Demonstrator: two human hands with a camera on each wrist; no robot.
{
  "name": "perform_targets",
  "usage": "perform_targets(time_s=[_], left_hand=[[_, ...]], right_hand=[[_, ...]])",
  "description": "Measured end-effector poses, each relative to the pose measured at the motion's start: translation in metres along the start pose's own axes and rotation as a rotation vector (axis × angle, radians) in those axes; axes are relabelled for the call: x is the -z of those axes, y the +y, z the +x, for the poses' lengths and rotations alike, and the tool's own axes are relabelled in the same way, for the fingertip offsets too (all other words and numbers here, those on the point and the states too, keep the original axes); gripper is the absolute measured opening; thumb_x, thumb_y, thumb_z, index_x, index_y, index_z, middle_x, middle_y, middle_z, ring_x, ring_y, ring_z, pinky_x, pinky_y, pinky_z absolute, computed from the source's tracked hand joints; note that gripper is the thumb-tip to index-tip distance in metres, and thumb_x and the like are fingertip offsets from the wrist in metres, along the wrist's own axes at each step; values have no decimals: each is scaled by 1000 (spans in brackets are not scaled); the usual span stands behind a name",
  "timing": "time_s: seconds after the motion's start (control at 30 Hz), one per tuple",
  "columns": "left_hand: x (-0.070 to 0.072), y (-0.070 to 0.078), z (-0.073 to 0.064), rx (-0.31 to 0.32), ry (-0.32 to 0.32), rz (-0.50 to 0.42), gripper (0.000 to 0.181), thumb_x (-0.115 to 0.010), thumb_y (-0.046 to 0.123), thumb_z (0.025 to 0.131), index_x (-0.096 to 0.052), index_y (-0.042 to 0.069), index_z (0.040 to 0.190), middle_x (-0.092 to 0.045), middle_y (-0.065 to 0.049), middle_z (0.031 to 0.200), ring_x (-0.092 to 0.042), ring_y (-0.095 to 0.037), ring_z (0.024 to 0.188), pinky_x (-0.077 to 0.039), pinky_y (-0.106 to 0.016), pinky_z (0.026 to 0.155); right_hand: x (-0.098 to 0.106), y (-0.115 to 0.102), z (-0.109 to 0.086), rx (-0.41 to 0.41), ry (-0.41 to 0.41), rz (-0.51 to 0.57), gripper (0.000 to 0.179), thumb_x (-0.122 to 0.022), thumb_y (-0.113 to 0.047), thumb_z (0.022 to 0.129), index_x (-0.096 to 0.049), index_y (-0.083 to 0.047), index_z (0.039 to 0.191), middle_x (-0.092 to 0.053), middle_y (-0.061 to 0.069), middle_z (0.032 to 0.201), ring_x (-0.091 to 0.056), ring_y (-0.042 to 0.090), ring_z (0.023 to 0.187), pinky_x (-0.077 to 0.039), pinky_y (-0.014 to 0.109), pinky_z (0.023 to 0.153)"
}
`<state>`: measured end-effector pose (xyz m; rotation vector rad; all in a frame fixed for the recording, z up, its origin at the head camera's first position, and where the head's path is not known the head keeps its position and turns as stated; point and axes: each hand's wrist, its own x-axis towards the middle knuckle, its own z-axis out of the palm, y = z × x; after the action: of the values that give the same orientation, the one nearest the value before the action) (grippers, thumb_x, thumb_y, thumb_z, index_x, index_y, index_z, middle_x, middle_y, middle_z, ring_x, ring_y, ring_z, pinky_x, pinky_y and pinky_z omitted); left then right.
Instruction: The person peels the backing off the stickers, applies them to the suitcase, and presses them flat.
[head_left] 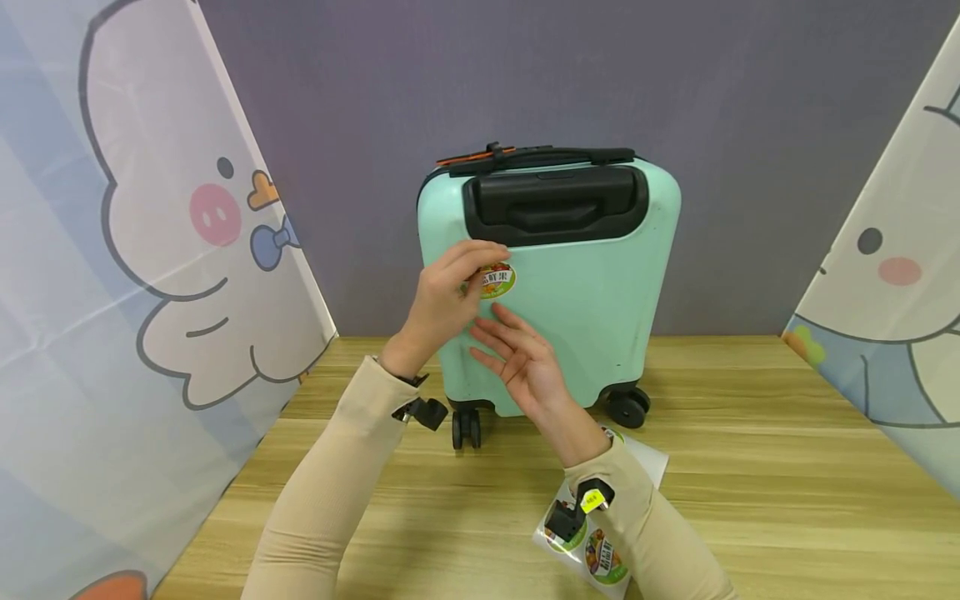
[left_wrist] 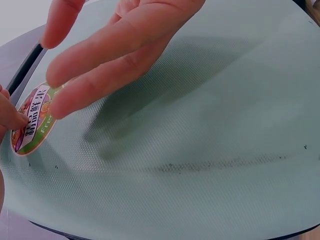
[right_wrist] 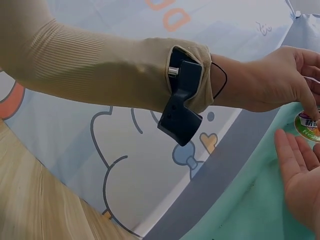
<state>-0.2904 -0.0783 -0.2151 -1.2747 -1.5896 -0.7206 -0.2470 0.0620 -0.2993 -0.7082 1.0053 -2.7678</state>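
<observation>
A round fruit sticker [head_left: 498, 282] with Chinese characters lies on the upper left of an upright mint-green suitcase [head_left: 585, 325]. At its left edge is my left hand [head_left: 442, 296], the thumb against the sticker and the other fingers bent over its top. In the left wrist view, a fingertip touches the sticker [left_wrist: 42, 127], which looks flat on the textured shell. My right hand [head_left: 534, 371] is just below, palm turned up, with loose, spread fingers and nothing in them. The right wrist view shows both hands around the sticker [right_wrist: 306, 131] at the right edge.
A sheet of similar stickers [head_left: 603, 558] lies on the wooden table [head_left: 750, 467], partly under my right forearm. The suitcase stands on black wheels [head_left: 628, 408] before a grey back panel [head_left: 600, 75]. Cartoon-printed cloths [head_left: 187, 208] flank both sides.
</observation>
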Motion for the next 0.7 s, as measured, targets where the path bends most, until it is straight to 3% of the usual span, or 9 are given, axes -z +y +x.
perform_targets(time_s=[0.13, 0.4, 0.5, 0.6, 0.7], left_hand=[[2, 1, -1, 6, 19, -21, 27, -54, -18, 91, -70, -5, 108, -68, -16, 108, -67, -25, 92, -54, -29, 69], [5, 9, -8, 57, 114, -164, 29, -61, -22, 82, -68, -9, 107, -69, -20, 102, -65, -31, 88, -56, -35, 74], [5, 14, -13, 141, 155, -303, 26, -58, -22, 84, -65, -14, 107, -66, -25, 102, -66, -30, 92, -56, -35, 81], [4, 20, -18, 270, 177, -426, 25, -53, -22, 87, -60, -17, 111, -64, -29, 103, -67, -28, 98, -57, -37, 86], [3, 25, -23, 401, 183, -471, 27, -52, -19, 90, -56, -17, 116, -66, -26, 105, -68, -25, 100, -56, -38, 88]], right_hand=[[0, -2, 0, -1, 33, -14, 34, -36, -1, 102, -47, -1, 134, -71, 5, 104, -69, 17, 101, -56, 33, 89], [1, -10, 2, 96, 35, -19, 31, -31, 0, 100, -61, -8, 108, -71, 6, 102, -69, 19, 100, -56, 34, 88], [0, -13, 3, 129, 15, -35, 29, -32, 0, 100, -59, -8, 106, -70, 6, 104, -67, 19, 103, -55, 36, 91], [0, -16, 4, 157, 6, -62, 28, -32, 0, 99, -58, -8, 106, -69, 6, 106, -66, 20, 106, -53, 37, 93], [0, -18, 6, 180, 1, -94, 28, -33, 2, 98, -59, -8, 105, -68, 7, 108, -64, 22, 108, -53, 38, 95]])
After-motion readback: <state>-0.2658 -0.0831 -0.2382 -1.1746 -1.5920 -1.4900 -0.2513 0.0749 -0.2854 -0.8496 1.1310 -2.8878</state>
